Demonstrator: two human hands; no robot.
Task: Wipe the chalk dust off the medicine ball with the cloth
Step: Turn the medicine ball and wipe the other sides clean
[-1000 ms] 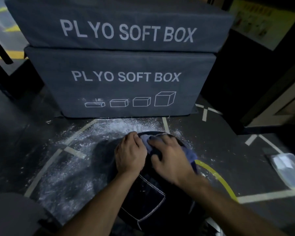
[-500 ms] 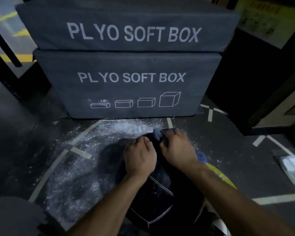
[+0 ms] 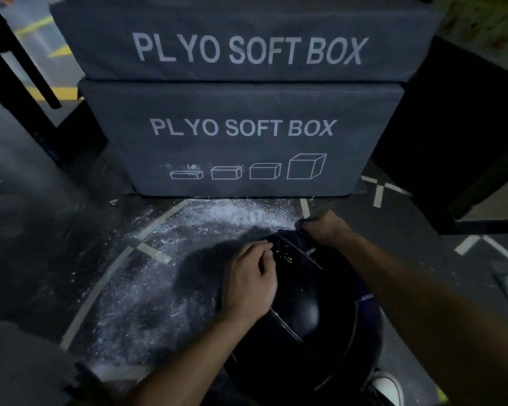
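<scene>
Left hand (image 3: 251,284) is laid over the near-left shoulder of the round, black, glossy medicine ball (image 3: 296,312), fingers loosely bent and spread along the curve, nothing held in them; it is placed there, by the look of it, to steady the ball and keep it from rolling while the far side is worked. Right hand (image 3: 324,228) is reached right over the top to the ball's far edge, fingers curled down over the rim. A dark fold of cloth (image 3: 302,222) seems to be pinched beneath those fingers, though the light is poor and only a sliver can be made out, so the grip is judged rather than plainly seen.

The ball is set on the dark gym floor (image 3: 71,244), directly in front of the person, with a white shoe toe (image 3: 386,386) showing just beside its near side. White chalk dust (image 3: 188,230) is scattered across the floor to the left and ahead of the ball, thickest at the foot of the stacked grey plyo soft boxes (image 3: 241,136), which are stood well behind the ball. A few pale specks are caught on the ball's top near the left fingertips, so the wiping is judged unfinished. The far reach suggests that the back of the ball is being covered, with the ball braced rather than turned.
</scene>
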